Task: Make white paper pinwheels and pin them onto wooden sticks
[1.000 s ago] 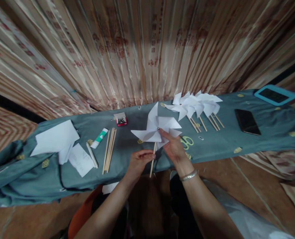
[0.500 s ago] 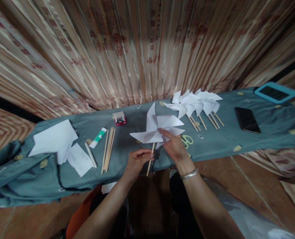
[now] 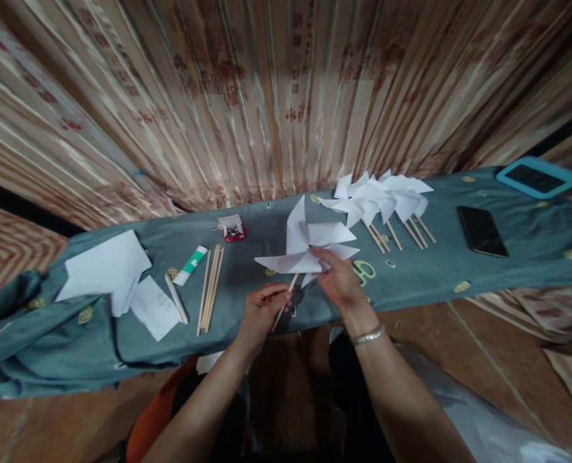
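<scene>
A white paper pinwheel [image 3: 309, 244] is held over the near edge of the teal cloth table [image 3: 411, 276]. My right hand [image 3: 341, 286] pinches its blades at the centre pin. My left hand [image 3: 261, 308] is closed on its wooden stick [image 3: 282, 303], which tilts down to the left. A pile of finished white pinwheels [image 3: 379, 199] with sticks lies behind to the right.
Left of the hands lie loose wooden sticks [image 3: 211, 286], a green-white glue stick [image 3: 192, 265], a small red box of pins [image 3: 232, 229] and white paper sheets [image 3: 107, 267]. Green scissors [image 3: 365, 271], a black phone [image 3: 481, 230] and a blue-framed tablet [image 3: 536, 179] lie to the right. Curtains hang behind.
The stick has swung from nearly upright to slanting down-left, as my left hand shifted slightly left. My right hand stays on the pinwheel's centre.
</scene>
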`<control>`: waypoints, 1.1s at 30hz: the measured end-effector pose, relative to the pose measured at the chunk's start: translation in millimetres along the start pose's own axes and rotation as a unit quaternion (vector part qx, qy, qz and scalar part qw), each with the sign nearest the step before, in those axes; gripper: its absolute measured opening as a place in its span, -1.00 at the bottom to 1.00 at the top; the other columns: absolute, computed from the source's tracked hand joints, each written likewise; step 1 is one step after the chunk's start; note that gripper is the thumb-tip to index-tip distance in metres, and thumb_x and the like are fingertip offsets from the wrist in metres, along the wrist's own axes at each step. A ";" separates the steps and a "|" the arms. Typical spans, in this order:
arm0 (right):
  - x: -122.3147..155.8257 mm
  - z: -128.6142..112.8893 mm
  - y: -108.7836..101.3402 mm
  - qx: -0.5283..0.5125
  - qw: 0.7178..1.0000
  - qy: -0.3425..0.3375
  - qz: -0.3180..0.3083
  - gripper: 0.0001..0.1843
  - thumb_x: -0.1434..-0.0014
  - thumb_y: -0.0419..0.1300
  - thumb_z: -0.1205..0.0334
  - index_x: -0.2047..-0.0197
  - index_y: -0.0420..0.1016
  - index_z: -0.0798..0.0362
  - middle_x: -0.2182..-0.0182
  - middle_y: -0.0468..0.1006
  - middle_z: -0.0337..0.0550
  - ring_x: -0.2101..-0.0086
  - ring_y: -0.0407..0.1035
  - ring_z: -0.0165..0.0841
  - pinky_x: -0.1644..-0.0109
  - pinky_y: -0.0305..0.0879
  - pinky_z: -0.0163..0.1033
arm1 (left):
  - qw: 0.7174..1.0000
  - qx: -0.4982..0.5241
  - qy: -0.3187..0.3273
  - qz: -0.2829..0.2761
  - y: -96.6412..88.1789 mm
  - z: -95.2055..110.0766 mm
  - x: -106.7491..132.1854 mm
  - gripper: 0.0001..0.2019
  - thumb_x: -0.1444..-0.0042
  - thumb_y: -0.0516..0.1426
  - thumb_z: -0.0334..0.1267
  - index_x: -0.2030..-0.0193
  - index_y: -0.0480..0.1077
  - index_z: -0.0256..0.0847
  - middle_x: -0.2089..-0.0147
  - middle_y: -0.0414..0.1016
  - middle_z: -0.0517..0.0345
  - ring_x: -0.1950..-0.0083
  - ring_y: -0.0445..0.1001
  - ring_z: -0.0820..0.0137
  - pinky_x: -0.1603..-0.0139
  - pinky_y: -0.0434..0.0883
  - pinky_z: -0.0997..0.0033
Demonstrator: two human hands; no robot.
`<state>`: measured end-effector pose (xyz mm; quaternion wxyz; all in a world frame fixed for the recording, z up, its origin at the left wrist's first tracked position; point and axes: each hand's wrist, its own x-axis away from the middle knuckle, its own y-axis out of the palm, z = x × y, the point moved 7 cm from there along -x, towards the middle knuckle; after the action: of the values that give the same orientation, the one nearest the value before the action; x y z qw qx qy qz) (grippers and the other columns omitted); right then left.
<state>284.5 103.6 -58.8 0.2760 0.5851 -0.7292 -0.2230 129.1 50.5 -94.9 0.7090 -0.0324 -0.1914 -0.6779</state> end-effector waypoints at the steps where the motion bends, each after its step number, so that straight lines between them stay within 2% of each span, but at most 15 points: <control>1: -0.1 0.0 -0.1 0.000 1.000 0.000 0.001 -0.62 0.19 0.39 0.36 0.22 0.59 -0.05 0.32 0.68 -0.34 0.18 0.54 -0.29 -0.01 0.43 -0.19 | 1.000 -0.001 0.005 0.002 -0.7 0.4 -0.3 -0.74 0.31 0.40 -0.17 0.42 0.61 -0.23 0.54 0.50 0.21 0.54 0.38 0.52 0.47 0.35 0.52; 7: 0.2 -3.1 -0.2 0.017 1.000 -0.013 0.010 -0.65 0.19 0.37 0.36 0.24 0.57 -0.05 0.35 0.67 -0.33 0.19 0.53 -0.26 0.03 0.43 -0.17 | 0.999 -0.007 0.034 -0.003 -4.2 6.1 -1.7 -0.78 0.24 0.38 -0.18 0.42 0.61 -0.22 0.55 0.45 0.23 0.57 0.29 0.57 0.54 0.24 0.54; 13: -0.8 -3.7 -3.0 0.041 0.999 -0.009 0.016 -0.67 0.21 0.37 0.34 0.27 0.57 -0.05 0.39 0.65 -0.33 0.22 0.52 -0.26 0.04 0.41 -0.16 | 0.996 -0.058 0.057 -0.019 -11.2 19.9 -3.3 -0.82 0.17 0.36 -0.17 0.41 0.61 -0.20 0.53 0.43 0.22 0.54 0.27 0.55 0.52 0.21 0.52; 18: -1.2 -1.3 -5.7 0.041 0.999 0.006 0.025 -0.64 0.25 0.40 0.36 0.28 0.58 -0.05 0.40 0.64 -0.36 0.28 0.50 -0.31 0.09 0.41 -0.21 | 0.986 -0.121 0.110 -0.024 -22.1 33.0 -8.3 -0.84 0.16 0.34 -0.19 0.41 0.63 -0.17 0.53 0.43 0.21 0.55 0.27 0.52 0.52 0.20 0.50; 23: 0.4 -0.3 -4.1 0.015 0.999 0.021 0.027 -0.64 0.28 0.40 0.38 0.31 0.59 -0.06 0.43 0.63 -0.38 0.32 0.49 -0.32 0.13 0.42 -0.22 | 0.956 -0.226 0.188 0.019 -37.4 44.0 -14.4 -0.90 0.07 0.28 -0.24 0.39 0.62 -0.14 0.40 0.54 0.12 0.39 0.44 0.40 0.34 0.34 0.46; 26: 1.7 2.3 -2.0 0.030 0.999 0.040 0.006 -0.65 0.27 0.41 0.36 0.32 0.59 -0.05 0.45 0.63 -0.35 0.30 0.49 -0.28 0.12 0.42 -0.18 | 0.919 -0.323 0.223 0.035 -42.4 49.9 -19.0 -0.90 0.01 0.23 -0.29 0.38 0.60 -0.14 0.32 0.56 0.08 0.31 0.49 0.35 0.26 0.38 0.42; 29: 3.3 5.1 -1.1 0.050 0.997 0.050 -0.018 -0.69 0.24 0.43 0.32 0.33 0.58 -0.05 0.43 0.62 -0.34 0.28 0.49 -0.28 0.11 0.40 -0.17 | 0.887 -0.399 0.231 0.037 -46.1 51.0 -26.3 -0.85 0.00 0.20 -0.32 0.30 0.60 -0.15 0.26 0.57 0.04 0.28 0.50 0.30 0.23 0.40 0.39; 33: 5.2 8.6 -2.4 0.070 0.996 0.054 -0.026 -0.74 0.23 0.44 0.28 0.38 0.56 -0.04 0.43 0.62 -0.33 0.28 0.48 -0.28 0.12 0.38 -0.19 | 0.878 -0.416 0.234 0.020 -46.3 50.3 -33.7 -0.76 0.06 0.19 -0.36 0.23 0.61 -0.17 0.18 0.58 0.00 0.14 0.51 0.22 0.06 0.40 0.27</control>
<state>279.7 98.0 -66.1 0.2672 0.6327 -0.7119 -0.1468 72.3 94.2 -69.0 0.6676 -0.1685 0.2807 -0.6686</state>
